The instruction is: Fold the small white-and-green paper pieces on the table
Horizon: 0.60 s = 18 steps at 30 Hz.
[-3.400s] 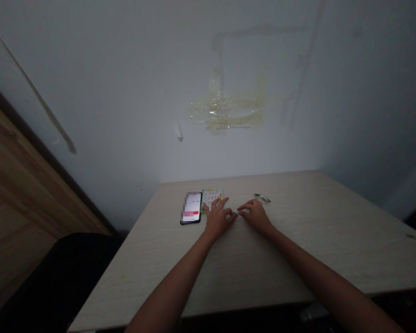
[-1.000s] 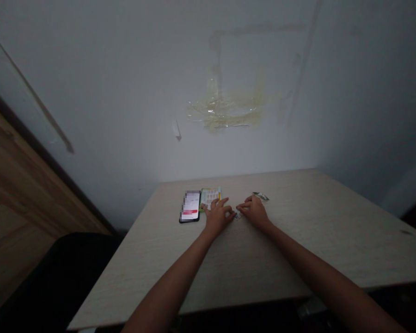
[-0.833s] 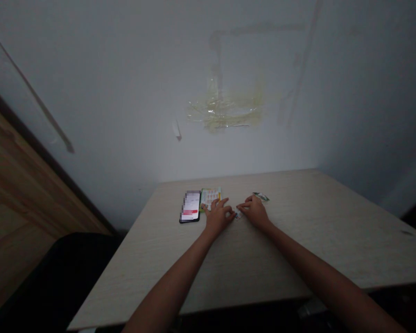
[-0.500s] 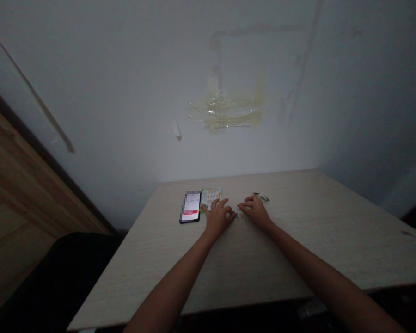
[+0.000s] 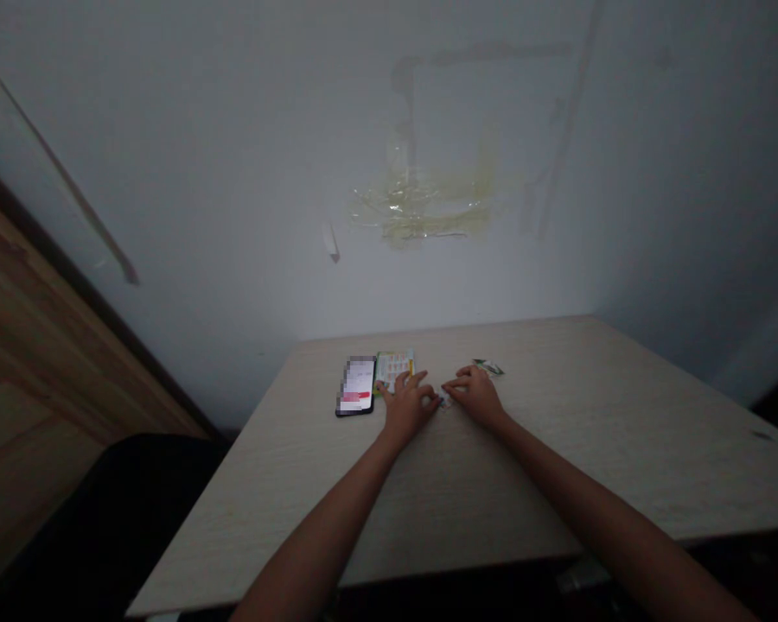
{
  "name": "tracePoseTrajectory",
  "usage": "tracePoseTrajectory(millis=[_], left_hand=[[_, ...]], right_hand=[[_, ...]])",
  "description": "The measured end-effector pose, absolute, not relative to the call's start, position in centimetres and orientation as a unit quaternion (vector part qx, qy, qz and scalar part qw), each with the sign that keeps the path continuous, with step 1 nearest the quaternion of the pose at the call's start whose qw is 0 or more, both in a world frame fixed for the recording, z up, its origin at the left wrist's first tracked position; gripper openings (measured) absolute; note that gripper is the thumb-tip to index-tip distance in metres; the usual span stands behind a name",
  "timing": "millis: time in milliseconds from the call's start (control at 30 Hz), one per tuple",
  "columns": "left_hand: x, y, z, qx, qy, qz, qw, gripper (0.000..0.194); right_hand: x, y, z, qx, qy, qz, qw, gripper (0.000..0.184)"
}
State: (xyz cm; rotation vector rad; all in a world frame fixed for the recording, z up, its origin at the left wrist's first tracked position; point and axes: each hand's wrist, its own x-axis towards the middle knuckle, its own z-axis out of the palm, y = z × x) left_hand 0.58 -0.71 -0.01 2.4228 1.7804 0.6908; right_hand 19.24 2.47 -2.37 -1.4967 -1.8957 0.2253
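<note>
My left hand [image 5: 407,409] rests low over the table, its thumb and forefinger closed in a pinch and the other fingers spread over the near edge of a printed leaflet [image 5: 397,361]. Small colourful bits [image 5: 445,401] lie between the two hands, too small to make out. My right hand [image 5: 481,397] reaches in from the other side, fingertips pressed together just above those bits. What either pinch holds, if anything, is hidden. Behind the right hand lies a small green and white wrapper-like piece [image 5: 491,367].
A phone [image 5: 356,386] with a lit screen lies left of the leaflet. The pale wooden table [image 5: 480,501] meets a wall [image 5: 246,173] with clear tape [image 5: 421,212] on it. On the left are a wooden panel [image 5: 32,345] and a dark shape [image 5: 130,501].
My right fingertips have shifted slightly left, towards the left hand, covering more of the small bits. The left hand, phone and leaflet stay in place.
</note>
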Motion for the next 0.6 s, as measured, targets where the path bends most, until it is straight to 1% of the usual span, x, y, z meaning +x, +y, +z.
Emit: tracePoseTrajectory(millis=[233,367,467,600], left_hand=[[0.54,-0.99,0.26,0.789,0.574,0.219,0.028,0.015],[0.51,-1.09,0.4,0.793,0.57,0.214,0.025,0.016],[0.5,-1.0,0.32,0.789,0.575,0.218,0.023,0.016],[0.49,-0.89,0.2,0.779,0.584,0.229,0.018,0.015]], right_hand=[[19.63,2.95,-2.77,-0.551,-0.737,0.112,0.376,0.018],[19.97,3.07,-2.89,-0.53,-0.747,0.128,0.38,0.011],[19.95,2.77,-2.74,-0.515,-0.766,0.125,0.363,0.006],[19.72,2.28,-2.4,-0.527,-0.776,0.117,0.326,0.005]])
